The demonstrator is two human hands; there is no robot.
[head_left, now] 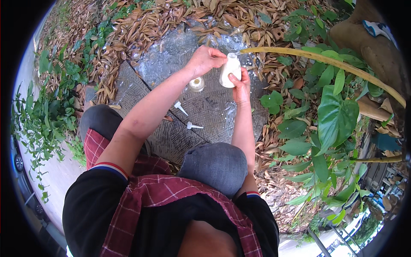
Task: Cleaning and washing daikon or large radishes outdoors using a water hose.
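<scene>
My right hand (242,85) grips a whitish squeeze bottle (230,73) low on its side, thumb across the front. The bottle is nearly upright, its narrow neck uncapped, with pale cream-coloured contents. Beside that neck is my left hand (205,60), its thumb and fingertips pinched together; anything between them is too small to make out. Below my left wrist a second, clear bottle (197,85) stands on the stone slab, seen from above. Two white pointed nozzle caps lie nearer to me on the slab, one nozzle cap (181,108) a little beyond the other nozzle cap (195,125).
Stained paving slabs (167,132) carry the bottles, with dry brown leaves (150,25) around them. A yellowish stem (325,58) arches in from the right toward the held bottle. Broad green leaves (338,115) crowd the right side. My bent knee (214,165) is in front.
</scene>
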